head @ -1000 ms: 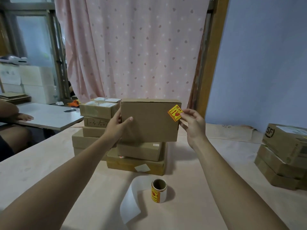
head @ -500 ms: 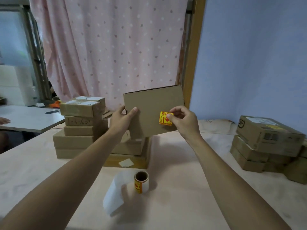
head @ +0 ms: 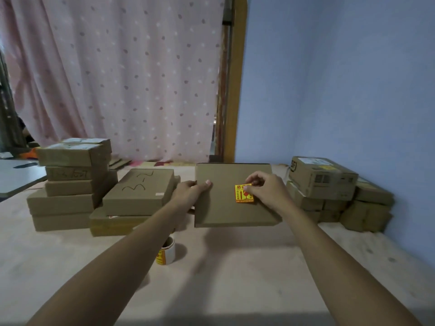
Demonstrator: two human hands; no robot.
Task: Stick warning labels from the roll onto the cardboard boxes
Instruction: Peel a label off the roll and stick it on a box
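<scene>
My left hand (head: 190, 192) grips the box (head: 226, 212) by its left edge; my right hand (head: 266, 189) pinches the yellow label (head: 241, 195) against its top.

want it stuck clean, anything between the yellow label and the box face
Nothing visible does. The yellow label lies against the box, the right hand pinching its upper corner; the left hand grips the box's left edge, apart from the label.
</scene>
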